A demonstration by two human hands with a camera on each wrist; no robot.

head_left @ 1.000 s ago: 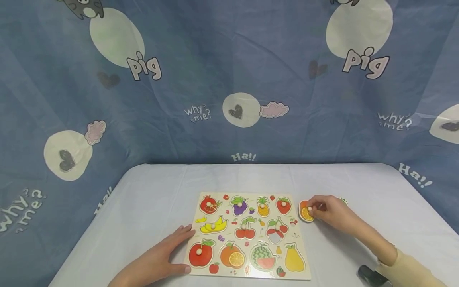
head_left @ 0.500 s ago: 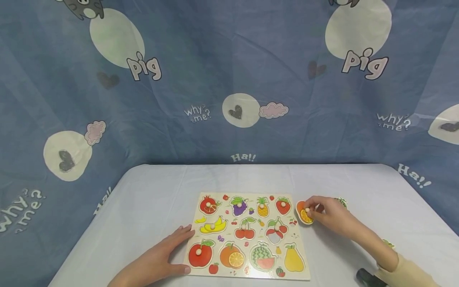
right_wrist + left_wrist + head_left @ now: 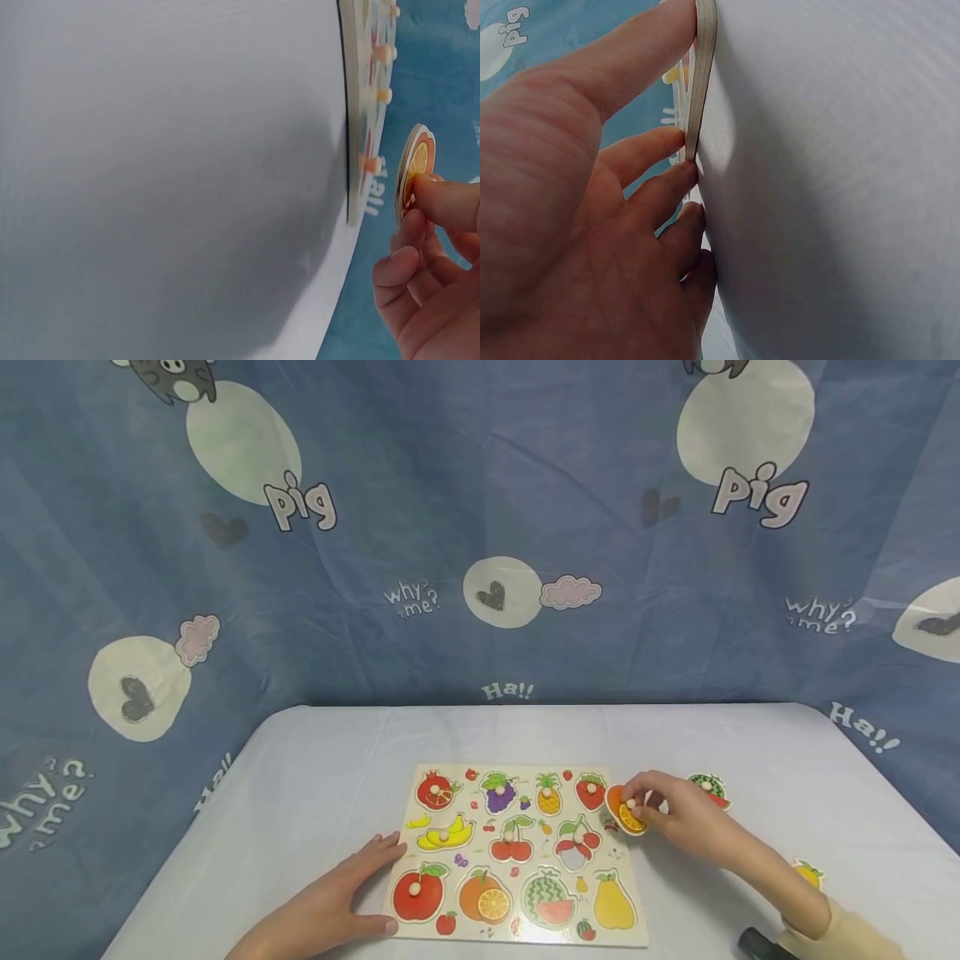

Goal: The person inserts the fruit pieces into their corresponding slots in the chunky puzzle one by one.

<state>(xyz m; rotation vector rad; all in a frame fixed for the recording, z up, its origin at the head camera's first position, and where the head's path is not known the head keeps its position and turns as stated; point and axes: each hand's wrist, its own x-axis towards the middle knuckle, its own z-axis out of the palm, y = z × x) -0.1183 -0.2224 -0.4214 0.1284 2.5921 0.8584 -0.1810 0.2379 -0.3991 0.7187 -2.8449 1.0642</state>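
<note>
A fruit peg-puzzle board (image 3: 543,827) lies on the white table. Against its left edge rests my left hand (image 3: 330,893), thumb near the front corner and fingers fairly straight; the left wrist view shows the thumb and fingertips touching the board's side. My right hand (image 3: 686,814) pinches the knob of an orange puzzle piece (image 3: 624,814). That piece is tilted and held above the board's upper right edge, clear of the surface in the right wrist view (image 3: 418,161). Printed recesses for the orange (image 3: 483,893), watermelon (image 3: 549,897) and pear (image 3: 615,902) hold no knobbed pieces.
Right of the board lies a watermelon piece (image 3: 708,789). A yellow piece with a green top (image 3: 808,872) is partly hidden by the right forearm. Several knobbed fruit pieces sit in the board. A blue printed cloth (image 3: 420,635) hangs behind the table.
My right hand has carried the orange piece leftward, from beside the board to over its right edge. The watermelon and yellow pieces have come into view. My left hand stays put.
</note>
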